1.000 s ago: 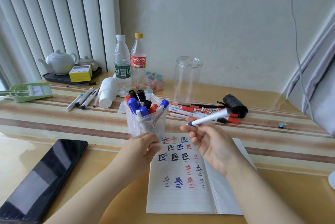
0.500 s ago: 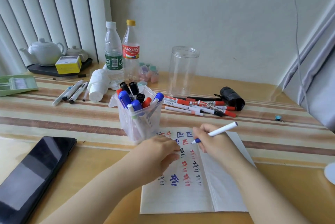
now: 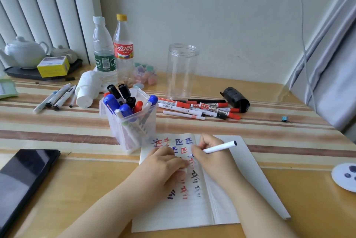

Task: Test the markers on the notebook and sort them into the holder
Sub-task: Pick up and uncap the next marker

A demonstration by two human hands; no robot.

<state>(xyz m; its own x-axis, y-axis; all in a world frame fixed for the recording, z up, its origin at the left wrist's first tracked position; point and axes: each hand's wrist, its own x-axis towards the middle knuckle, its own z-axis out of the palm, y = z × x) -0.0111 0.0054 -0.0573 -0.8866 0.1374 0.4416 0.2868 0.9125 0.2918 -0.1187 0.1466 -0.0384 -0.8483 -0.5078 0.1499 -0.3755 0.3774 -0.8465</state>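
Head view: the notebook (image 3: 194, 208) lies under both hands. The holder (image 3: 133, 126) stands just beyond the left hand (image 3: 163, 166), whose fingers rest flat on the page. The right hand (image 3: 210, 153) pinches a white marker (image 3: 217, 147), tip on paper.

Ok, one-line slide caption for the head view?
Right hand tests a white marker on the notebook while the left hand steadies the page beside the holder.
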